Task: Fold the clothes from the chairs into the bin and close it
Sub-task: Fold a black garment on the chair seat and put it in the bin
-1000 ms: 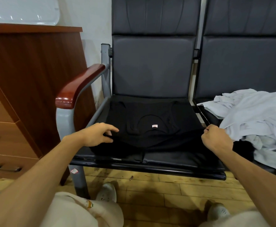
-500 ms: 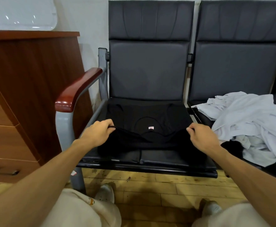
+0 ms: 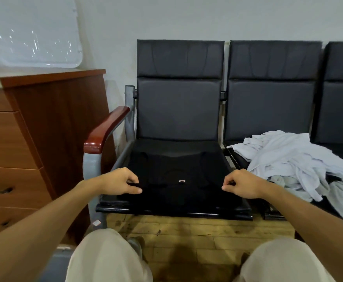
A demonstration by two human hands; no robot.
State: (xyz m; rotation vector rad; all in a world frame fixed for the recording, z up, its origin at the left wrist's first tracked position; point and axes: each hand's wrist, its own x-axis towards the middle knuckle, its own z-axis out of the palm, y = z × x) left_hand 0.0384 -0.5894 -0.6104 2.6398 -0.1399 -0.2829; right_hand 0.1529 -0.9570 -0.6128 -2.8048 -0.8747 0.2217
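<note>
My left hand and right hand each pinch an edge of the black garment, which lies flat on the chair seat at 12 o'clock. Pale clothes are heaped on the neighbouring chair at 2 o'clock.

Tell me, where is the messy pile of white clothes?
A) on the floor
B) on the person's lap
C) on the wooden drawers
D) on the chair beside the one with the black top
D: the white clothes lie heaped on the second chair, right of the black garment.
</note>
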